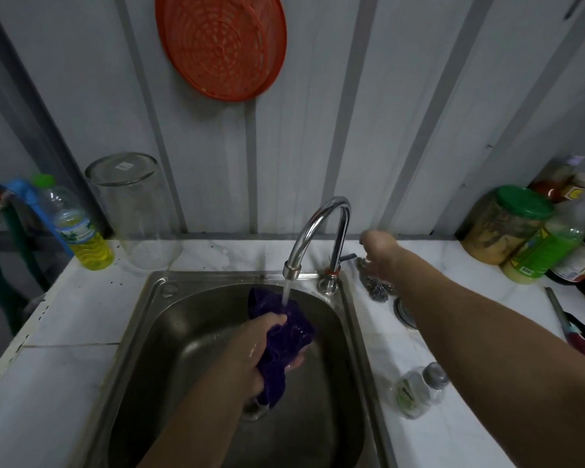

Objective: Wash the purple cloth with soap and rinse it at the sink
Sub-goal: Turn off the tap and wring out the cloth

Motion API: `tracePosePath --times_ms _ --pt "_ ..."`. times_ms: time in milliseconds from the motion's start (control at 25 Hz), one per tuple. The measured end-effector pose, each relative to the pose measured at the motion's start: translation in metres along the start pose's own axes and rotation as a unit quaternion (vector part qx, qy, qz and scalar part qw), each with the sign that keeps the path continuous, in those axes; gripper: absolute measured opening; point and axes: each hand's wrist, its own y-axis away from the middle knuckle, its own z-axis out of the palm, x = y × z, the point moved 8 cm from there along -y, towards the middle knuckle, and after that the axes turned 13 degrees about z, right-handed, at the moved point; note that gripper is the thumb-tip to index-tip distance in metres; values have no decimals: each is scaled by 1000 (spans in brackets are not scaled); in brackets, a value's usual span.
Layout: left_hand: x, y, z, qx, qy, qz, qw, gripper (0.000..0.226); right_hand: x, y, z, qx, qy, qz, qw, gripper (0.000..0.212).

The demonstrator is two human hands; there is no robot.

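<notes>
My left hand (262, 349) grips the bunched, wet purple cloth (286, 336) over the steel sink (169, 332). Water runs from the chrome tap (318, 231) straight onto the top of the cloth. My right hand (380, 253) reaches past the tap to the back of the counter, just right of the tap's small dark lever (348, 256); its fingers are curled and blurred, and I cannot tell whether they touch the lever. A small clear soap bottle (416, 390) with a grey cap lies on the counter right of the sink.
A steel scourer (377, 287) lies under my right wrist. An upturned glass jar (132, 211) and a bottle of yellow liquid (81, 231) stand back left. Jars and bottles (534, 231) crowd the back right corner. An orange strainer (222, 45) hangs on the wall.
</notes>
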Motion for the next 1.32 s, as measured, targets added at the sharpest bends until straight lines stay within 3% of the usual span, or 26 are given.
tracePosePath --times_ms 80,160,360,600,760,1000,1120,1240,1320 --pt "-1 -2 -4 -5 3 1 1000 27 13 -27 15 -52 -147 70 985 54" --pt "0 -6 -9 -15 10 6 1000 35 21 -49 28 -76 -193 90 974 54" --pt "0 -16 -23 -5 9 6 1000 42 16 -41 41 -67 -199 69 975 52" --pt "-5 -12 -14 -17 3 -5 1000 32 11 -11 55 -130 -191 56 971 93" --pt "-5 -5 -8 -26 5 -6 1000 30 -2 6 59 -148 -177 20 973 85" --pt "-1 4 -6 -33 12 -5 999 33 9 8 56 -175 -164 35 970 88" --pt "-1 10 -2 -40 10 -7 999 36 22 -1 46 -126 -231 48 964 92" --pt "3 22 7 -64 10 5 998 35 42 26 32 -60 -294 7 954 69" --pt "7 30 14 -72 28 14 997 33 69 56 38 -83 -318 -43 943 48"
